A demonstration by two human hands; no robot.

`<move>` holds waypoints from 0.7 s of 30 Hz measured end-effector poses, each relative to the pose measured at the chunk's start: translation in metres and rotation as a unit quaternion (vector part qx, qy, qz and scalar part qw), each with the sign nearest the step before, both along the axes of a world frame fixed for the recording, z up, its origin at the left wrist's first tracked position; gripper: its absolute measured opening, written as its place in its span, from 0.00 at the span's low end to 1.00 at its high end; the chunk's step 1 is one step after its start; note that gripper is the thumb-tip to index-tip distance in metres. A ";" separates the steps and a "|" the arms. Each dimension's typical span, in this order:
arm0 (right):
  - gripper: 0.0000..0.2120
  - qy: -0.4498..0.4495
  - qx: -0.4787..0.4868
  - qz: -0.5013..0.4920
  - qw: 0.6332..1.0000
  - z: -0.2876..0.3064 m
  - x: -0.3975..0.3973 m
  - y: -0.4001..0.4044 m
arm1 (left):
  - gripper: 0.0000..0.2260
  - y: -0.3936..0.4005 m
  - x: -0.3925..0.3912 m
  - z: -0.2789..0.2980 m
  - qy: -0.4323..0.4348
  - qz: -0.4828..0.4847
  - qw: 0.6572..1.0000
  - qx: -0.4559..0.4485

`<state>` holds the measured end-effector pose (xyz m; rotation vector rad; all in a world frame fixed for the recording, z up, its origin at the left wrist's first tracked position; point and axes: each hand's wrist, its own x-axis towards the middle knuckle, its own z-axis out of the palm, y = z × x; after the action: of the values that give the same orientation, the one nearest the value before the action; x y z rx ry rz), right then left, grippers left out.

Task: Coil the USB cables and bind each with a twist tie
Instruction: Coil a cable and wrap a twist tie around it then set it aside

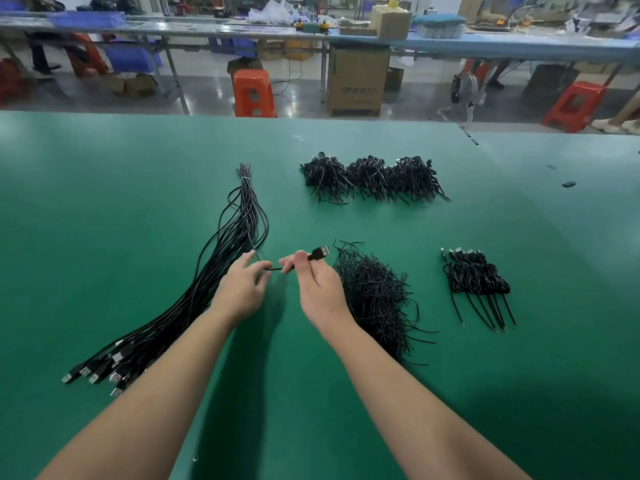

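Both hands pinch one cable (275,269): right hand (320,289) by the plug, left hand (242,289) at nine o'clock. The box (358,81) has writing too blurry to read.

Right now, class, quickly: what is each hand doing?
Left hand: pinching the USB cable just behind the right hand.
Right hand: gripping the same cable near its plug.
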<state>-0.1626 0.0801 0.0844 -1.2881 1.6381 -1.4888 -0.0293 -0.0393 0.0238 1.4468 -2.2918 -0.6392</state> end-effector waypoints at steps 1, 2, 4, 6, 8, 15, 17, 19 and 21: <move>0.23 -0.049 0.009 0.017 0.999 0.003 0.002 0.001 | 0.16 -0.003 0.002 -0.002 -0.037 -0.005 0.999 -0.018; 0.23 -0.090 0.010 0.028 0.995 0.006 0.004 0.002 | 0.16 -0.005 0.005 -0.006 -0.082 -0.008 0.996 -0.042; 0.23 -0.151 -0.011 0.037 0.988 0.018 0.007 0.004 | 0.18 -0.007 0.009 -0.009 -0.147 -0.005 0.987 -0.068; 0.23 -0.222 -0.042 0.044 0.973 0.032 0.007 0.007 | 0.18 -0.007 0.011 -0.013 -0.156 0.002 0.985 -0.070; 0.22 -0.286 -0.062 0.049 0.955 0.046 0.003 0.008 | 0.18 -0.006 0.013 -0.019 -0.174 -0.005 0.982 -0.074; 0.19 -0.298 -0.048 0.031 0.953 0.076 -0.035 0.001 | 0.18 0.015 0.034 -0.026 -0.122 -0.031 0.981 -0.147; 0.14 -0.290 -0.046 0.027 0.955 0.076 -0.047 -0.002 | 0.22 0.024 0.038 -0.016 -0.172 -0.050 0.965 -0.191; 0.14 -0.279 -0.047 0.024 0.959 0.076 -0.055 -0.003 | 0.23 0.033 0.038 -0.007 -0.268 -0.086 0.943 -0.179; 0.14 -0.279 -0.053 0.025 0.959 0.074 -0.058 -0.003 | 0.22 0.040 0.035 -0.002 -0.316 -0.109 0.936 -0.110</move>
<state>-0.2206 0.0772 0.1581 -0.8402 1.1612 -1.7284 0.0055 0.0012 0.0218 1.4431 -2.9217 0.0646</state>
